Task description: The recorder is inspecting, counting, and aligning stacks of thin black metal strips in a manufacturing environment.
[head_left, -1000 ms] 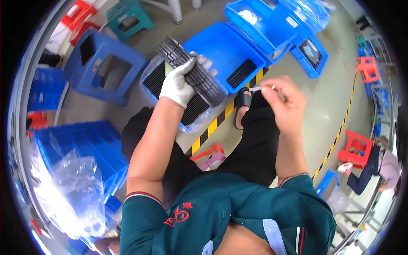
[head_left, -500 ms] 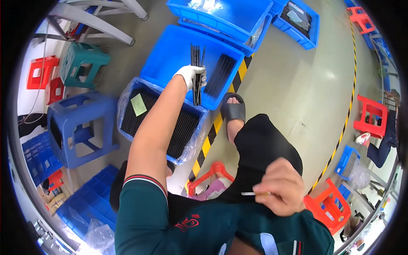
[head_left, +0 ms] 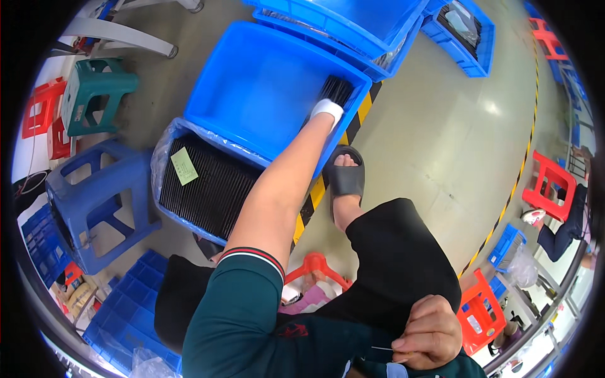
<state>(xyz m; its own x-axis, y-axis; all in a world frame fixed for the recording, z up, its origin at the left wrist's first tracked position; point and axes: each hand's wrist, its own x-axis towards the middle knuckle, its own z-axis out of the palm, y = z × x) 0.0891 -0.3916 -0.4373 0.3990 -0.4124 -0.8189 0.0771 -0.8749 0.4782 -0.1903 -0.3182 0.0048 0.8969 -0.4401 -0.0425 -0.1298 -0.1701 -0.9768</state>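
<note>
My left hand (head_left: 328, 111), in a white glove, reaches down into a large blue bin (head_left: 252, 79). It lies over the bundle of thin black rods (head_left: 338, 90) along the bin's right side. Its fingers are hidden, so whether rods are in its grasp cannot be told. Bare and closed, my right hand (head_left: 431, 332) is near my lap at the lower right. Between its thumb and fingers it pinches a thin, pale strip (head_left: 381, 348), which points left.
Beside the blue bin, a plastic-lined crate (head_left: 165, 142) holds rows of black rods with a green paper slip (head_left: 184, 166) on top. More blue bins (head_left: 353, 25) are stacked beyond. A blue stool (head_left: 104, 195), a green stool (head_left: 97, 94) and a red stool (head_left: 482, 315) stand around.
My left hand, which held a bunch of black rods upright above the bin, has moved right and down onto the rods there. My right hand has dropped lower with the strip.
</note>
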